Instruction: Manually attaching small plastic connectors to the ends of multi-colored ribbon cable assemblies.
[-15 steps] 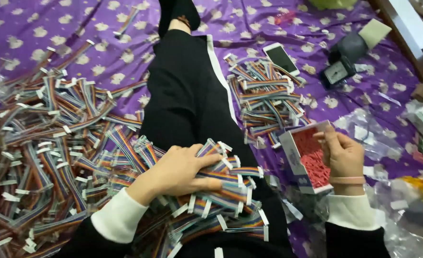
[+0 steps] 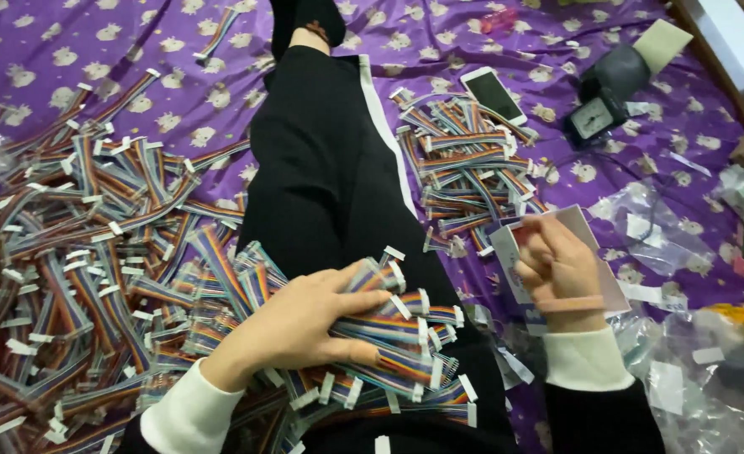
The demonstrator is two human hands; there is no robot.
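Our left hand [image 2: 304, 324]: palm down, fingers [image 2: 359, 303] spread and stretched rightward, wrist straight, white cuff at forearm. Our right hand [image 2: 559, 267]: raised, fingers curled inward into loose fist, back toward us, pink band around wrist, white cuff below.

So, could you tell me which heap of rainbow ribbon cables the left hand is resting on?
The left hand rests on the big heap spilling onto the lap, not the smaller heap beside the phone.
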